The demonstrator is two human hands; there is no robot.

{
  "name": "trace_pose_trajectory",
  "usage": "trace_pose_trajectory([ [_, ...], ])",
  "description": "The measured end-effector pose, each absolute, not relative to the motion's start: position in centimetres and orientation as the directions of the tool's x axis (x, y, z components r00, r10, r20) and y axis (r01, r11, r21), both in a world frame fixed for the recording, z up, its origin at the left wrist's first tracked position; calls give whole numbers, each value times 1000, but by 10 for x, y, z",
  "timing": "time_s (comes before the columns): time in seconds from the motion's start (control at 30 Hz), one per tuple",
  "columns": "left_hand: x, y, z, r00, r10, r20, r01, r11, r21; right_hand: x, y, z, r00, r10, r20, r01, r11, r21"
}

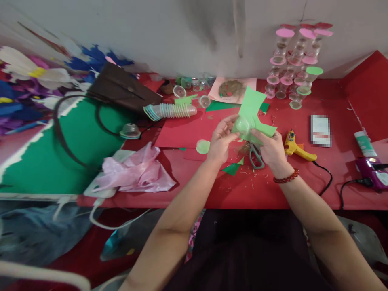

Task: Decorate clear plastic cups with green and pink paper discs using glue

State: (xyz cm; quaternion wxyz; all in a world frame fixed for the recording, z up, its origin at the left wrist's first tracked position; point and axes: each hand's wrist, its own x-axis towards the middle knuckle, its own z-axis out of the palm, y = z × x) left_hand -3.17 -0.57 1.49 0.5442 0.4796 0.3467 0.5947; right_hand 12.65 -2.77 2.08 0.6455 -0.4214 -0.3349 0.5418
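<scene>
Both my hands are raised over the middle of the red table. My left hand [223,139] pinches a small clear plastic cup [243,124] against a light green paper sheet [252,101]. Gripping the same paper from its right side is my right hand [271,147], with a red bead bracelet at the wrist. The paper has an irregular cut outline, with one flap standing up and another pointing right. Grey-handled scissors [256,157] lie just below, their blades hidden under my hands. A light green paper disc [203,146] rests left of my left hand.
A yellow glue gun [298,148] with its cord lies at right. Stacked cups [169,111] lie behind left. Cup towers with pink discs [285,60] stand by the wall. Pink plastic bag [139,169], brown handbag [121,89], glue bottle [365,143] and paper scraps are around.
</scene>
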Motion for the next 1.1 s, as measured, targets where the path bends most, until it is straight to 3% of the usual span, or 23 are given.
trace_pose_trajectory([
  [0.1,-33,-10,19,-4,919,394,-49,-394,918,124,-29,20,241,969,51,-362,138,-922],
  [0.17,-33,-13,24,-19,896,443,68,-441,895,125,-30,20,218,973,80,-338,152,-929],
  [0.43,-29,-20,28,-7,893,450,157,-444,882,124,-32,20,235,969,74,-320,150,-935],
  [0.67,-36,-10,7,34,777,628,369,-594,715,119,-34,20,212,977,34,-370,112,-922],
  [0.87,-38,-6,3,37,732,680,317,-654,686,119,-35,20,120,991,-52,-449,8,-893],
  [1.1,-36,-8,9,79,749,657,253,-653,714,123,-34,22,118,989,-87,-414,-31,-910],
])
